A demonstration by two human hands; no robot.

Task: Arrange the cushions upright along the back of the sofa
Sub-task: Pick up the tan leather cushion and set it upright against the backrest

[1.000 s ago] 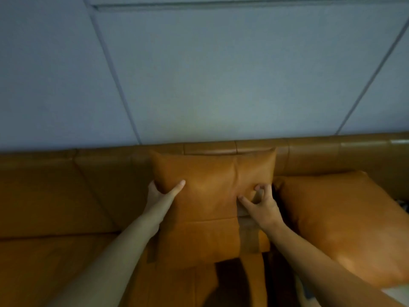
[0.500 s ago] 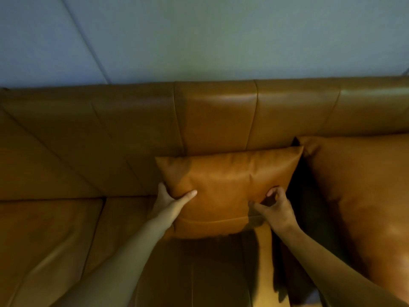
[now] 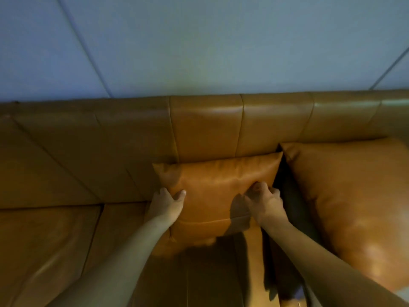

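A small tan leather cushion (image 3: 218,187) stands upright against the sofa back (image 3: 205,127), its lower edge on the seat. My left hand (image 3: 167,203) grips its left side, thumb on the front face. My right hand (image 3: 264,201) pinches the leather near its right side. A larger tan cushion (image 3: 354,200) leans against the back just to the right, with a dark gap between the two.
The sofa seat (image 3: 51,244) stretches to the left of the small cushion. A pale blue panelled wall (image 3: 199,45) rises behind the sofa back.
The cushion has gone down from in front of the back's top edge to the seat, against the back. Both hands kept their hold, and my right fingers closed tighter on the leather.
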